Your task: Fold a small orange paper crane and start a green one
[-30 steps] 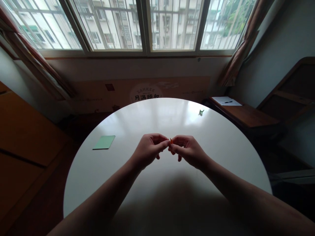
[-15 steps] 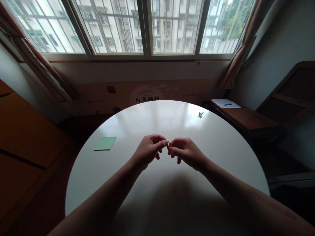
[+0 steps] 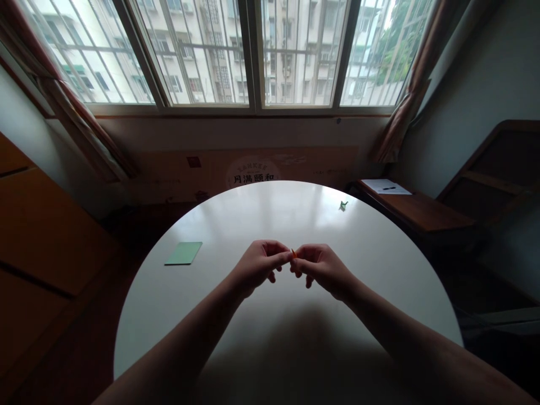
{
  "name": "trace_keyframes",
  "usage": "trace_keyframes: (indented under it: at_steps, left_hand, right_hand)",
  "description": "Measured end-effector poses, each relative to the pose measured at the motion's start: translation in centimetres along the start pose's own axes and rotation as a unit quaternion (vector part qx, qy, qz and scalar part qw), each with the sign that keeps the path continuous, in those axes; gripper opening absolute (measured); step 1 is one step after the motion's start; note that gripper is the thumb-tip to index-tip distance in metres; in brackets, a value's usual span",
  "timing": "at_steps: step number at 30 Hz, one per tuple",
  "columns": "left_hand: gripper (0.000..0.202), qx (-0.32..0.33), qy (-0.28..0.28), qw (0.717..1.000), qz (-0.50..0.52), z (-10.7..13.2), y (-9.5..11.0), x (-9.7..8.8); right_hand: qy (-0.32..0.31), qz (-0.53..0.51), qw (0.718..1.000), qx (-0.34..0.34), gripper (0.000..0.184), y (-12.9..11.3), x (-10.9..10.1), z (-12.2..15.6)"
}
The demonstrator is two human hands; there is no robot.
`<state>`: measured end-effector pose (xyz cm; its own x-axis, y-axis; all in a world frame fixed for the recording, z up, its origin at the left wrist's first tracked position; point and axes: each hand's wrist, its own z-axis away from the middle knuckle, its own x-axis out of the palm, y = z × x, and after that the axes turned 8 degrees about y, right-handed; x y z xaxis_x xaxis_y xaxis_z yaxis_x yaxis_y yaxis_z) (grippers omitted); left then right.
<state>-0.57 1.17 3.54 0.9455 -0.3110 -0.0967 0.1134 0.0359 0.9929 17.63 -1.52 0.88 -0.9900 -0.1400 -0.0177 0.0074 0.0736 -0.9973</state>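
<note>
Between my fingertips, above the middle of the white table, is a small piece of folded orange paper (image 3: pixel 294 253). My left hand (image 3: pixel 264 264) pinches it from the left with thumb and forefinger. From the right, my right hand (image 3: pixel 319 265) grips it between thumb and curled fingers. Only a pointed orange tip shows; the fingers cover the rest. A stack of square green paper (image 3: pixel 184 253) lies to the left of my hands. Toward the far right of the tabletop stands a small folded green paper figure (image 3: pixel 343 206).
The round white table (image 3: pixel 236 349) stands before a barred window. Beyond its right edge, a brown wooden side table (image 3: pixel 434 211) bears a white sheet (image 3: pixel 382 187) with a pen (image 3: pixel 388 188) on it. An orange-brown cabinet (image 3: pixel 46 225) stands at the left.
The whole view has shifted, so everything sits slightly lower. My hands have drawn a little closer together, and the orange paper shows as a narrower, upright point.
</note>
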Motion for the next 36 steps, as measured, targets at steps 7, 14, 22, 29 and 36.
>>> trace_keyframes:
  at_steps: [7, 14, 22, 29, 36]
  left_hand:
    - [0.022, 0.019, 0.005, 1.000, -0.009, 0.01, 0.01, 0.06]
    - [0.023, 0.022, 0.015, 1.000, -0.007, 0.00, -0.07, -0.02]
    - [0.023, 0.016, 0.015, 1.000, 0.011, 0.12, 0.03, 0.09]
    - [0.025, 0.022, 0.039, 0.999, 0.029, -0.08, -0.03, -0.10]
    - [0.032, 0.052, 0.039, 0.995, 0.073, -0.24, -0.19, -0.15]
  right_hand:
    - [0.004, 0.027, 1.000, -0.011, 0.014, 0.16, 0.05, -0.09]
    - [0.005, 0.024, 1.000, -0.013, 0.015, -0.04, 0.06, -0.13]
    - [0.009, 0.038, 0.999, -0.021, 0.016, 0.13, 0.19, -0.06]
    - [0.020, -0.005, 0.999, -0.031, 0.026, 0.44, 0.33, -0.24]
    - [-0.016, -0.210, 0.972, 0.103, 0.028, -0.16, 0.37, -0.14]
